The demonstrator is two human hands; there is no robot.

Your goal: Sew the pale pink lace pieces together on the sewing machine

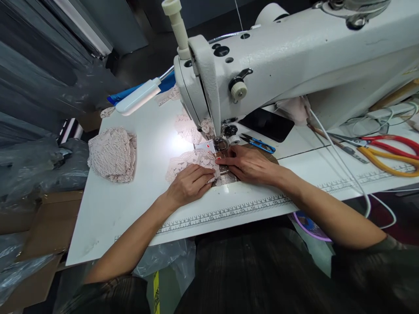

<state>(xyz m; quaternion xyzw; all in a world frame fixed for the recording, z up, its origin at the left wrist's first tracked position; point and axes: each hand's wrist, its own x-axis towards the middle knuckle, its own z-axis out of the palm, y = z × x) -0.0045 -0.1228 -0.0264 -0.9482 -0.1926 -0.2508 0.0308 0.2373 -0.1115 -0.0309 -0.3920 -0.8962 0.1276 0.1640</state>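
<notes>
A pale pink lace piece (193, 161) lies on the sewing machine bed, just in front of the presser foot (220, 145). My left hand (192, 183) is closed on its near edge, fingers bent and together, thumb hidden. To the right of the foot, my right hand (245, 163) pinches the lace's right edge with thumb and index finger, the other fingers curled. The white sewing machine (275, 56) stands over the work, and its needle cannot be made out. More lace (188, 127) lies behind the foot, lit by a small lamp (139, 97).
A bundle of lace (113, 155) sits on the table's left side. Blue thread snips (258, 143) and a black phone (267, 124) lie under the machine arm. Scissors with red and yellow handles (386, 152) lie at right, near a white cable (343, 161). A printed ruler (225, 214) runs along the front edge.
</notes>
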